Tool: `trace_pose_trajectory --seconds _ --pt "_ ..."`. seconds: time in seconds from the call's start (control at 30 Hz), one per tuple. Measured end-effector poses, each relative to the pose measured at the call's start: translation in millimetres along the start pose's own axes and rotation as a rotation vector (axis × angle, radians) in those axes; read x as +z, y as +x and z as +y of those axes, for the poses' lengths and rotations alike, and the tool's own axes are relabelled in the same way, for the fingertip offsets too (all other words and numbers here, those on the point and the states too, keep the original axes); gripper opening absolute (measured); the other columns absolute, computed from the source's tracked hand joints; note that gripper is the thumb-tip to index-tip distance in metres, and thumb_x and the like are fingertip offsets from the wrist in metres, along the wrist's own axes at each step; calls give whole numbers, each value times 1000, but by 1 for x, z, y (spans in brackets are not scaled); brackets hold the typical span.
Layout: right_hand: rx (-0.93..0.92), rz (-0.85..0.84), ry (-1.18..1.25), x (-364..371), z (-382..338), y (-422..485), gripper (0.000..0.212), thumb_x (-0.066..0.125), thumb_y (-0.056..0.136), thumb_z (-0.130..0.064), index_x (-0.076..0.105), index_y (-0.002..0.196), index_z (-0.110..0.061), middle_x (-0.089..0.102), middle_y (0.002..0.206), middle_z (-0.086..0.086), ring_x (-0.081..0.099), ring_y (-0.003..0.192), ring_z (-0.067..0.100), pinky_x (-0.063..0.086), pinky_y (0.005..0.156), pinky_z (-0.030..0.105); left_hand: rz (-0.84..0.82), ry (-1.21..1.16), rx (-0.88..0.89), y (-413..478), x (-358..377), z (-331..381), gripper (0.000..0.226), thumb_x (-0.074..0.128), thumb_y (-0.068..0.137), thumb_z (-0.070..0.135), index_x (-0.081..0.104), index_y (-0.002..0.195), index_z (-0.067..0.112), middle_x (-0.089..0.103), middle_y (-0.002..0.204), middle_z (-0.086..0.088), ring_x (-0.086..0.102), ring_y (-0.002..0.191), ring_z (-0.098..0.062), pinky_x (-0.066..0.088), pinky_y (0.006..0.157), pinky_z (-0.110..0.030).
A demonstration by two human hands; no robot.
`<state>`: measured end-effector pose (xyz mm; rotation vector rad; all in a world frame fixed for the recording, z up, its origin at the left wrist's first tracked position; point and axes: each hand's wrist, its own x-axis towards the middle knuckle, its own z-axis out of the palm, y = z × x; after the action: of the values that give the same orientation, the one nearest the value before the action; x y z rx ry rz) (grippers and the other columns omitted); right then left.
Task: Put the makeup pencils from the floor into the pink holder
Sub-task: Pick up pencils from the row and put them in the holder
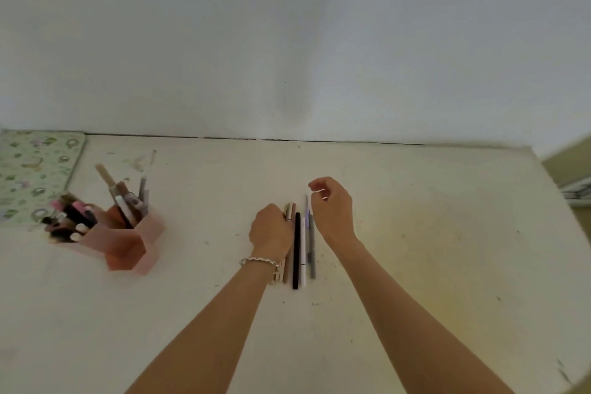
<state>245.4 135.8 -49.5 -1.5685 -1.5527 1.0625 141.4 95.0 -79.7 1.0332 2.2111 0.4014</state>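
Head view. A row of pencils (297, 249) lies side by side on the floor (415, 233) at centre frame, each running from 6 to 12 o'clock; the black one is the most distinct, with beige ones at its 9 o'clock and white and grey ones at its 3 o'clock. The left hand (271, 229), back towards the camera, rests over the beige pencils at the 9 o'clock edge of the row, their tips showing beyond the knuckles; its fingers are hidden, so it cannot be told whether they grip anything. A bracelet (259, 262) circles that wrist. The right hand (332, 211) is at 2 o'clock from the row's middle, fingers loosely curled, with nothing in its grasp. The holder (128, 246), pink with angular compartments, stands well apart at 9 o'clock from the row and contains stored items (124, 201) leaning at various angles. A patterned mat (32, 169) lies at 10 o'clock from the holder. A wall (287, 41) meets the floor at 12 o'clock.
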Motion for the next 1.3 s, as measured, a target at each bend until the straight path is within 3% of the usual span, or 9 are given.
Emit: trace_pose_trajectory --seconds 0.17,0.3,0.4,0.53,0.77,0.9,1.03,1.13,1.3 --pt "14 2 0 -2 5 2 29 48 84 5 66 95 -15 66 92 -5 58 69 1 44 56 9 25 38 38 -3 -7 -2 19 51 95 15 65 108 11 68 107 -6 65 95 -27 49 72 -32" --pt "89 90 -127 -12 13 11 20 51 89 -4 63 96 -18 64 88 -7 54 58 -3 40 51 7 164 -140 80 -5 -34 -4 15 56 94 17 63 106 13 68 100 -1 65 83 -20 54 71 -32" --pt "224 -89 -431 -17 26 11 7 55 90 -15 58 96 -14 55 83 -4 53 69 9 40 61 21 258 -269 131 -4 -62 0 16 58 92 17 64 106 15 66 93 5 66 80 -19 57 73 -37" --pt "253 -217 -538 -2 37 -3 7 56 90 -11 57 92 -4 55 79 2 46 60 11 35 51 23 276 -345 150 -5 -80 3 15 57 90 18 64 103 18 66 92 7 66 78 -17 58 73 -39" --pt "197 -158 -375 11 22 -6 13 64 89 -15 61 100 -8 58 85 -2 53 71 11 36 55 14 298 -423 180 -15 -100 -9 24 58 92 13 63 115 18 70 96 1 64 74 -11 54 66 -25" --pt "102 -41 -140 9 -26 9 18 65 88 -15 65 106 -12 68 83 -1 63 68 9 43 58 13 634 -546 333 -20 -171 -30 51 61 91 8 50 138 24 63 86 8 63 71 1 50 61 -6" --pt "18 -70 178 28 -76 9 32 64 89 -9 54 117 -19 67 85 7 68 73 22 56 72 33 941 -440 333 -29 -238 -77 44 63 88 9 53 127 29 64 86 11 64 69 3 50 62 -5" --pt "-50 -102 211 52 -97 -1 29 62 90 -9 53 113 -23 67 87 9 68 69 18 55 70 31 909 -351 264 -36 -249 -111 52 63 88 6 49 133 29 64 88 11 66 71 -4 54 68 -17" --pt "-85 -137 229 82 -109 -24 27 63 89 -10 53 111 -23 67 88 8 69 77 26 56 74 37 814 -99 242 -31 -227 -135 28 62 91 8 60 117 16 69 92 -5 65 82 -23 51 77 -35"
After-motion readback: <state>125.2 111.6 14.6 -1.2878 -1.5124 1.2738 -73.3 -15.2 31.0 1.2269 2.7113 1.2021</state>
